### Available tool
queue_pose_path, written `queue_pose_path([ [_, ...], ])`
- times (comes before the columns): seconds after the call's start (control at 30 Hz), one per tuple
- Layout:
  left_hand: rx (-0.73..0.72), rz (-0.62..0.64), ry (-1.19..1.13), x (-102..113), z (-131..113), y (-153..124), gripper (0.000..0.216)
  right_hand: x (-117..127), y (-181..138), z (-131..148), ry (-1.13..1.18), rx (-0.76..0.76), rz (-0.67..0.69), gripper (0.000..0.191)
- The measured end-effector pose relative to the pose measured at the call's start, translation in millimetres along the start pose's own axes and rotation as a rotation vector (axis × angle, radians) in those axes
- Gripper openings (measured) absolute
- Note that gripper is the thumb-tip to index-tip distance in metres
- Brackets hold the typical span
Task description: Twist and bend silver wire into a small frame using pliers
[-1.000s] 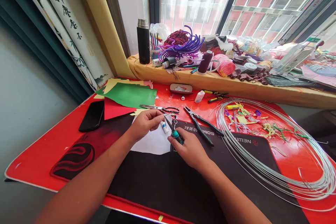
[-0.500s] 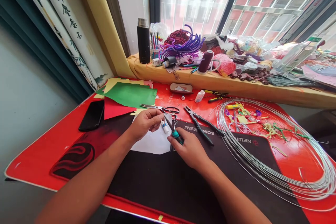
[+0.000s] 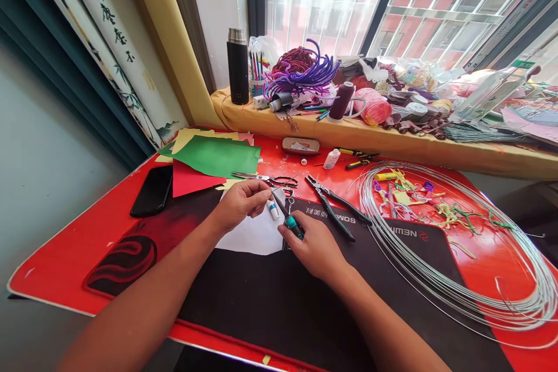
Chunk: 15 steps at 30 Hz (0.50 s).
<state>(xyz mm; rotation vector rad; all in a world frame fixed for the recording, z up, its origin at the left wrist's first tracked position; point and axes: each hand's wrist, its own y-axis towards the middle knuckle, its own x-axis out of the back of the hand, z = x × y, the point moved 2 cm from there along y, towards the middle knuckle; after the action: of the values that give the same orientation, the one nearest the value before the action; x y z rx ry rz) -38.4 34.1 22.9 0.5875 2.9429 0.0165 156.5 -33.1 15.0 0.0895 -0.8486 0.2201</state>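
My right hand (image 3: pixel 316 250) is closed around small teal-handled pliers (image 3: pixel 288 216), whose jaws point up-left toward my left hand. My left hand (image 3: pixel 240 202) pinches something small and thin at its fingertips, right at the plier tips; I cannot make out what it is. Both hands hover over a white sheet of paper (image 3: pixel 255 235) lying on the black desk mat (image 3: pixel 270 296). A small white tube (image 3: pixel 272 208) lies on the paper just under the pliers.
Black pliers (image 3: pixel 333 208) and scissors (image 3: pixel 265 179) lie beyond my hands. A big coil of steel wire (image 3: pixel 453 244) fills the right of the red table (image 3: pixel 56 256). Coloured paper (image 3: pixel 213 158) and a black phone (image 3: pixel 152 190) sit at the left. The cluttered windowsill holds a black flask (image 3: pixel 238 67).
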Motion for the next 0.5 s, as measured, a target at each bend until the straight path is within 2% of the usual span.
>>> queue_pose_path([
  [0.5,0.018,0.016,-0.019,-0.8,-2.2,0.2,0.037,0.5,0.0,0.5,-0.011,-0.002,-0.003,0.029],
])
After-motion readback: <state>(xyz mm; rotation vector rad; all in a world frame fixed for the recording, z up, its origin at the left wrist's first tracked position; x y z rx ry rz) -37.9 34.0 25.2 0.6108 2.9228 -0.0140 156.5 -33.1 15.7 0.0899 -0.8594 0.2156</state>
